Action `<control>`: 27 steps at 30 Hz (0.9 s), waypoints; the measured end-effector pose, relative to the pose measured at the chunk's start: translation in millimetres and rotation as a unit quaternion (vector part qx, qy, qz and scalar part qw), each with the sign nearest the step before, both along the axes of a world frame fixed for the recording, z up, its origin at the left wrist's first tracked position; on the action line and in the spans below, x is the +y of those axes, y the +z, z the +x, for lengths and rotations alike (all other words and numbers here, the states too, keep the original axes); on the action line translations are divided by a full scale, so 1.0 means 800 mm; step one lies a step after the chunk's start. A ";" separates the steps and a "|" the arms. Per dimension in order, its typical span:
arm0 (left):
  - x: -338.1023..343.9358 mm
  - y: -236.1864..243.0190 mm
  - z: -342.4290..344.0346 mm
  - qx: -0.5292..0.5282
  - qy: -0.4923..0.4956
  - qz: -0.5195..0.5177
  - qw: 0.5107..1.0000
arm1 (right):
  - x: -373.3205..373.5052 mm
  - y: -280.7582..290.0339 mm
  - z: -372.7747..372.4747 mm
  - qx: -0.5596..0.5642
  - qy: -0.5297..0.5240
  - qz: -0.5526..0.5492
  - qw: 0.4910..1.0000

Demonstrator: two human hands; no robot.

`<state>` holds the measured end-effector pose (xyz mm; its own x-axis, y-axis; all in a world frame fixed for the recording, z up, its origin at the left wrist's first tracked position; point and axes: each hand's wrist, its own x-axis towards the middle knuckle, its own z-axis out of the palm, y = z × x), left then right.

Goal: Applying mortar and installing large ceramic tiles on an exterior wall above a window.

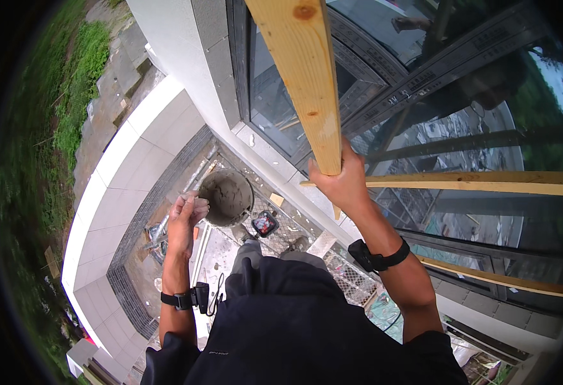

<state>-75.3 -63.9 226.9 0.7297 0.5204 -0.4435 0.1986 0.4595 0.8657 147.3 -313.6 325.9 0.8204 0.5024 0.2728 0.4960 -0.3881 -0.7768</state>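
While the right hand [344, 179] wraps round the lower end of a pale wooden beam [304, 83], its thumb lies along the left edge and its fingers close over the right, so the grip sits snugly against the timber. The beam rises from that hand toward the upper edge of the view, in front of a dark-framed window [281, 96].

The left hand [188, 215] is raised apart from the beam, its fingers bent in toward the thumb; I cannot tell whether anything small is pinched there. It overlaps the left edge of a round bucket [238, 217] in the view, and whether it touches the rim is unclear. Grey mortar [222, 192] lies inside the bucket.

Just beside the bucket, a black tray [270, 233] holds small red, white and blue bits, and a flat wooden block [276, 199] lies near it. To the right of the right hand, a horizontal wooden bar [474, 181] crosses in front of the glass, with a lower bar [499, 276] below. Farther out, a curved pale wall [127, 160] borders the left side, with green grass [86, 77] beyond it.
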 end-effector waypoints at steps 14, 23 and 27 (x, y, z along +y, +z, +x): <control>0.000 -0.048 -0.032 0.055 -0.014 0.011 0.998 | 0.032 -0.075 0.018 0.103 -0.056 -0.035 0.992; -0.005 -0.077 -0.058 0.089 -0.017 -0.008 0.996 | 0.045 -0.144 0.040 0.077 -0.054 -0.040 0.995; -0.007 -0.089 -0.070 0.085 -0.019 -0.023 0.996 | 0.057 -0.155 0.044 0.079 -0.063 -0.027 0.995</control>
